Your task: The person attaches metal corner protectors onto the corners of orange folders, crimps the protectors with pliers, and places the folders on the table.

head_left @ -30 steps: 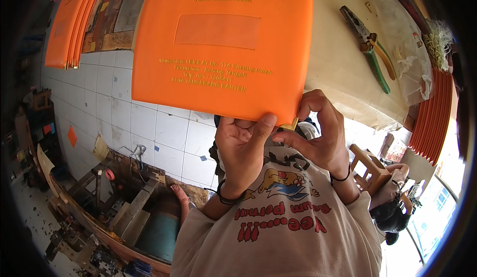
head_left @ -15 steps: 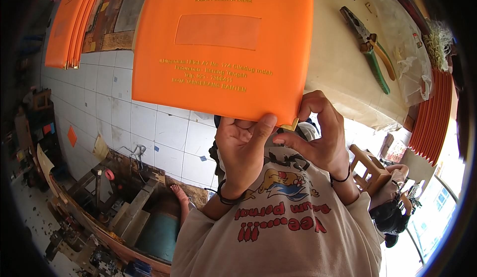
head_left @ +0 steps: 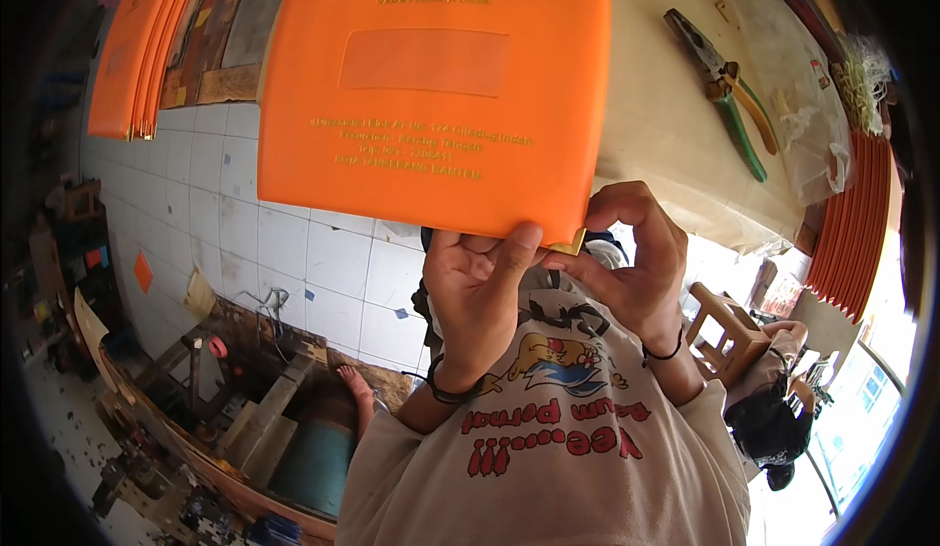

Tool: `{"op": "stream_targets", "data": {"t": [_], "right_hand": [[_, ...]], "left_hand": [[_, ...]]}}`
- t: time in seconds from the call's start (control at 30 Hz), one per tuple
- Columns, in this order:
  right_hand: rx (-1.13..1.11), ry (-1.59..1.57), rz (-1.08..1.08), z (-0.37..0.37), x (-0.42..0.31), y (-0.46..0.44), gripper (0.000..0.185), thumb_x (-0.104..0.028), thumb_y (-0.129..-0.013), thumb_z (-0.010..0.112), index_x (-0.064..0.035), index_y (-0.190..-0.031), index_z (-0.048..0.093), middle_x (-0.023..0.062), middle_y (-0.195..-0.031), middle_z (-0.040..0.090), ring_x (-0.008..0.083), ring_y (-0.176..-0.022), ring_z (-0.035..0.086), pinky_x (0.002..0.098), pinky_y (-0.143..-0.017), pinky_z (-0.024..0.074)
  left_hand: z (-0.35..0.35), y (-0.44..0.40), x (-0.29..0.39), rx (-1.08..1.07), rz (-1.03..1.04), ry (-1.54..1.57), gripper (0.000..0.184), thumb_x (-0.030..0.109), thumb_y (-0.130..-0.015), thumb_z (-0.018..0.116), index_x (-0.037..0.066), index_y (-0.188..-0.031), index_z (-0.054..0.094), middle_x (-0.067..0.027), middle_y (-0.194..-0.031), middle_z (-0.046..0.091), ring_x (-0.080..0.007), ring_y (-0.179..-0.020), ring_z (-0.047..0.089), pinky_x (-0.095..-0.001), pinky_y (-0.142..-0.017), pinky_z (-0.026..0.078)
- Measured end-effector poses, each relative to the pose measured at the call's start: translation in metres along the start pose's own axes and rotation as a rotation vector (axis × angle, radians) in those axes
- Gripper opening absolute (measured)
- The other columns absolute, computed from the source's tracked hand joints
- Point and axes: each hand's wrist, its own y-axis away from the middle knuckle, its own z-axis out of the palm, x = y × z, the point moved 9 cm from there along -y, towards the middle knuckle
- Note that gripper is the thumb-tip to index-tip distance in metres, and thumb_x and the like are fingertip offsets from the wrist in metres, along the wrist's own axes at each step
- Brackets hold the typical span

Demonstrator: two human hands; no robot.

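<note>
This is a workshop: pliers (head_left: 721, 84) lie on a worktable (head_left: 646, 125). Right of the pliers are stacked orange covers (head_left: 850, 233); far to their lower left sits cluttered equipment (head_left: 262, 409).

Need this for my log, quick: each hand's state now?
Left hand: closed, holding orange cover.
Right hand: curled at the gold corner; grip cannot be told.

Tan tabletop (head_left: 636, 95): pliers (head_left: 723, 92), crumpled clear plastic (head_left: 793, 105) beside them | white tiled floor (head_left: 279, 242): small orange piece (head_left: 143, 272)
</note>
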Motion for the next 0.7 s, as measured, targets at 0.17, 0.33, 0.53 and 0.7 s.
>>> {"op": "stream_targets", "data": {"t": [0.17, 0.33, 0.53, 0.7], "right_hand": [[0.064, 0.082, -0.030, -0.006, -0.007, 0.004, 0.041, -0.020, -0.062, 0.090, -0.0014, -0.088, 0.063, 0.0121, -0.088, 0.067, 0.0250, -0.080, 0.067, 0.0328, -0.068, 0.0536], [0.102, 0.100, -0.129, -0.008, -0.014, 0.007, 0.034, -0.012, -0.060, 0.088, -0.0004, -0.083, 0.065, 0.0118, -0.089, 0.068, 0.0255, -0.081, 0.066, 0.0336, -0.066, 0.0534], [0.107, 0.037, -0.184, -0.006, -0.016, 0.006, 0.031, 0.001, -0.060, 0.085, -0.0004, -0.084, 0.065, 0.0120, -0.090, 0.068, 0.0237, -0.080, 0.065, 0.0313, -0.059, 0.0524], [0.092, 0.001, -0.085, -0.003, -0.006, 0.010, 0.031, -0.007, -0.060, 0.088, 0.0007, -0.082, 0.066, 0.0124, -0.093, 0.069, 0.0262, -0.085, 0.066, 0.0341, -0.071, 0.0531]], "left_hand": [[-0.001, 0.000, 0.000, 0.025, -0.004, -0.010, 0.035, 0.007, -0.093, 0.063, -0.006, -0.121, 0.047, -0.0166, -0.094, 0.069, -0.0246, -0.086, 0.071, -0.0377, -0.066, 0.064], [-0.001, 0.002, -0.003, 0.015, -0.039, 0.019, 0.034, 0.004, -0.092, 0.063, -0.005, -0.121, 0.048, -0.0160, -0.098, 0.068, -0.0227, -0.091, 0.069, -0.0357, -0.073, 0.062], [0.001, 0.002, 0.000, 0.041, -0.004, -0.019, 0.038, 0.006, -0.093, 0.063, -0.006, -0.124, 0.044, -0.0185, -0.102, 0.067, -0.0254, -0.092, 0.069, -0.0392, -0.071, 0.063], [0.002, 0.004, -0.003, 0.016, -0.051, 0.056, 0.035, -0.003, -0.090, 0.063, -0.004, -0.122, 0.047, -0.0146, -0.105, 0.068, -0.0177, -0.101, 0.066, -0.0302, -0.091, 0.053]]}}
